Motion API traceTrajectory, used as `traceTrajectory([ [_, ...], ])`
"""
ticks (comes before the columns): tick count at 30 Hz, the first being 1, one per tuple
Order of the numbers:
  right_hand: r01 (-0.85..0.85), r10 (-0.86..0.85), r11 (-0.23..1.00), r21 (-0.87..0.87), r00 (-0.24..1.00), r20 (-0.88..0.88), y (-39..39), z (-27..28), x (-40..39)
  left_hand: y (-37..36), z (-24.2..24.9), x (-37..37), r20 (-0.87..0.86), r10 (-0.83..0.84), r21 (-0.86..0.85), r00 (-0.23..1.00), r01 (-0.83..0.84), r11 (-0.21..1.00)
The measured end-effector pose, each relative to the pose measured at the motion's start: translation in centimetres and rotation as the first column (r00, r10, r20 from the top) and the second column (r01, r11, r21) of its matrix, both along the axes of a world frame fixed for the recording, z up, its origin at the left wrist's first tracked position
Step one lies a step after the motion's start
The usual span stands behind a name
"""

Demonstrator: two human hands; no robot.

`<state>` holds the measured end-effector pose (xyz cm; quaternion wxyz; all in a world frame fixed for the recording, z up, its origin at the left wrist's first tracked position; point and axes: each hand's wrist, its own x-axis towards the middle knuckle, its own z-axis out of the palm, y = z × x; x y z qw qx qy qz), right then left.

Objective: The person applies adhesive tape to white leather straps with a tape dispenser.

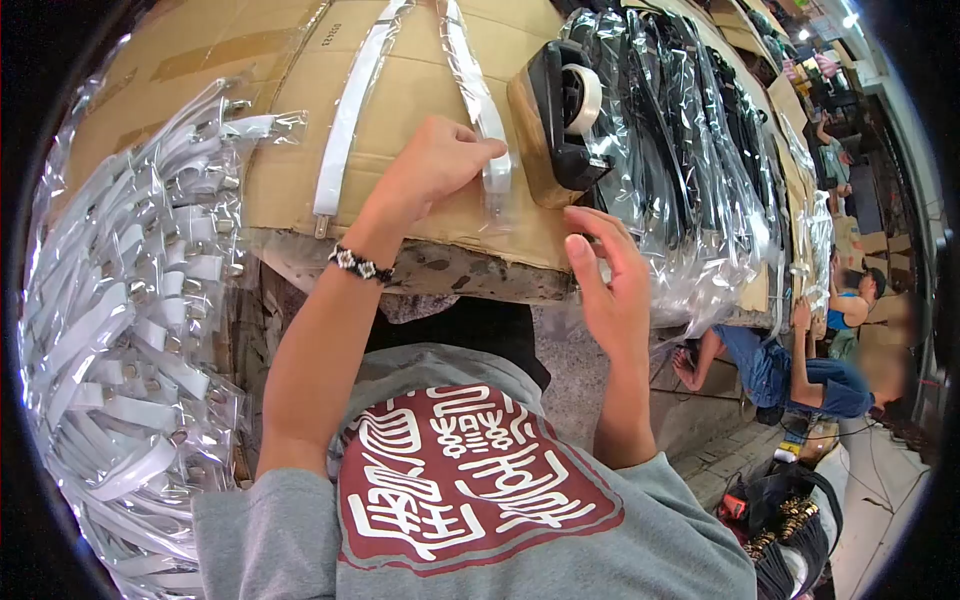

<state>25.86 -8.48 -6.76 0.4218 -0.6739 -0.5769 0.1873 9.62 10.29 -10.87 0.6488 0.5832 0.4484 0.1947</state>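
My left hand, with a beaded bracelet on its wrist, is closed in a pinch at a white strap in a clear plastic sleeve. Its thumb tip lies over the strap; the other fingers are curled under and partly hidden. A second white strap with a metal end lies to the left on the cardboard. My right hand hovers at the cardboard's near edge, fingers apart, holding nothing. Just beyond it stands a black tape dispenser with a roll of clear tape.
Many sleeved white straps are heaped on the left. Black straps in plastic lie in a row on the right. Farther right, a person in jeans sits low, near another person in blue. A dark bag is at lower right.
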Motion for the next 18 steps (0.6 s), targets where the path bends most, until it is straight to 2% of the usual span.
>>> traceTrajectory([
  [2, 0.075, -0.074, 0.997, 0.024, 0.996, -0.049, -0.7, -0.8, 0.8, -0.4, 3.5, -1.0, -0.380, -0.108, 0.227, 0.919, 0.205, 0.952],
  [3, 0.116, -0.115, 0.993, 0.005, 0.989, -0.088, -0.9, -1.0, 1.2, -0.9, 2.9, -1.4, -0.386, 0.034, 0.436, 0.922, 0.150, 0.887],
  [5, 0.200, -0.203, 0.979, -0.032, 0.965, -0.165, -1.2, -1.2, 1.9, -1.9, 1.2, -3.2, -0.296, 0.296, 0.786, 0.908, 0.055, 0.615],
  [6, 0.231, -0.230, 0.973, -0.014, 0.961, -0.155, -1.2, -1.1, 2.2, -2.4, 1.5, -4.4, -0.277, 0.333, 0.764, 0.901, -0.004, 0.646],
  [9, 0.231, -0.233, 0.971, 0.056, 0.972, 0.026, -0.4, -0.4, 3.7, -4.1, 3.3, -8.5, -0.285, 0.461, 0.675, 0.840, -0.165, 0.719],
  [11, 0.198, -0.221, 0.967, 0.159, 0.965, 0.141, 1.1, 0.7, 4.1, -5.5, 3.9, -10.7, -0.283, 0.572, 0.668, 0.770, -0.270, 0.694],
  [13, 0.151, -0.206, 0.958, 0.245, 0.953, 0.220, 3.1, 0.9, 4.9, -7.2, 3.2, -13.1, -0.319, 0.637, 0.698, 0.702, -0.281, 0.659],
  [15, 0.114, -0.167, 0.967, 0.229, 0.959, 0.227, 5.3, 0.9, 5.9, -8.7, 2.3, -15.1, -0.347, 0.682, 0.705, 0.643, -0.301, 0.642],
  [18, 0.099, -0.105, 0.994, 0.037, 0.971, 0.213, 7.5, 0.3, 7.2, -10.7, 0.7, -16.8, -0.352, 0.701, 0.698, 0.620, -0.325, 0.638],
])
